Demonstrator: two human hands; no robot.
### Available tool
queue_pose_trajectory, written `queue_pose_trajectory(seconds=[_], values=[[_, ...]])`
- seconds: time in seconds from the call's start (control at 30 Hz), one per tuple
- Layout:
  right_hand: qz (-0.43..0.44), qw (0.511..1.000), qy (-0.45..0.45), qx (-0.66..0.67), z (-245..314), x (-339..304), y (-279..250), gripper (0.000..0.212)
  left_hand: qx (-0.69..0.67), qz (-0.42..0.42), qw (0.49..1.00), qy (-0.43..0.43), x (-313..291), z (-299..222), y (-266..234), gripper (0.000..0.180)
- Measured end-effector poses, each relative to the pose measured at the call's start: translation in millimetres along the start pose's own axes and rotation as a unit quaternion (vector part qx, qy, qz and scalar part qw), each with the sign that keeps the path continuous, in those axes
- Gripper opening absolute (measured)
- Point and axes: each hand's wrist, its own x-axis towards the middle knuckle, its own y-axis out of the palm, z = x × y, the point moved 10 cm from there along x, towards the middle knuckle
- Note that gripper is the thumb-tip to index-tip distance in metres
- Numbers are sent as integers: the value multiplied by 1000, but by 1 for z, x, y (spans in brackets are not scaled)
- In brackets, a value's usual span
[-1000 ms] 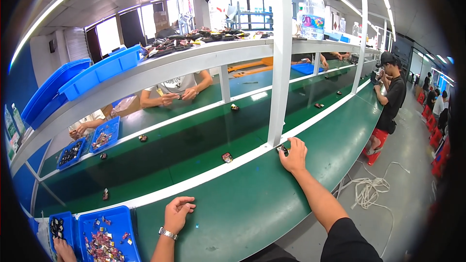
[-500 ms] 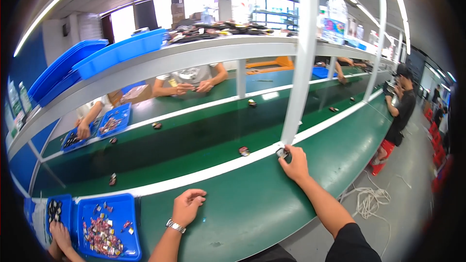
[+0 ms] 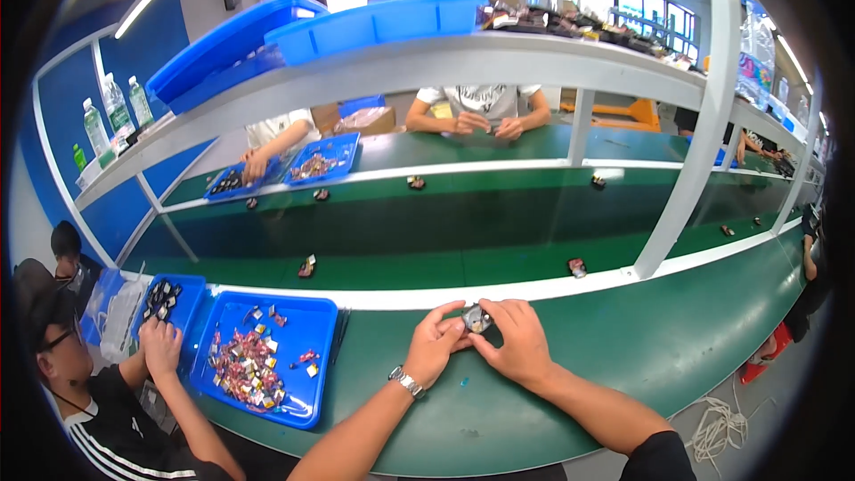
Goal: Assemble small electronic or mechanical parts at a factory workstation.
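Observation:
A small round dark part with a silvery inside (image 3: pixel 476 319) is held between my two hands over the green bench (image 3: pixel 525 419). My left hand (image 3: pixel 432 346), with a metal watch at its wrist, grips its left side between closed fingers. From the right, my right hand (image 3: pixel 518 343) pinches it by thumb and fingers. What kind of device it is, I cannot make out. Left of my hands stands a blue tray (image 3: pixel 328 365) holding many small reddish and white pieces (image 3: pixel 245 365).
A co-worker (image 3: pixel 98 392) at my left handles black parts in another blue tray (image 3: pixel 198 289). Beyond a white rail (image 3: pixel 401 297) runs a dark green belt (image 3: pixel 445 223) bearing several small parts. A white post (image 3: pixel 686 142) rises at right; blue bins (image 3: pixel 383 31) sit on the shelf overhead.
My right hand has come back from beside the post's foot with the round part. My left hand, empty before, has closed on it too. The view has swung left.

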Motion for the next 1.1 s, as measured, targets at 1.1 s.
queue_pose_trajectory(seconds=[1.1], values=[[131,976,-65,161,-11,0,16,14,68,43,996,-24,0,1,4,32]])
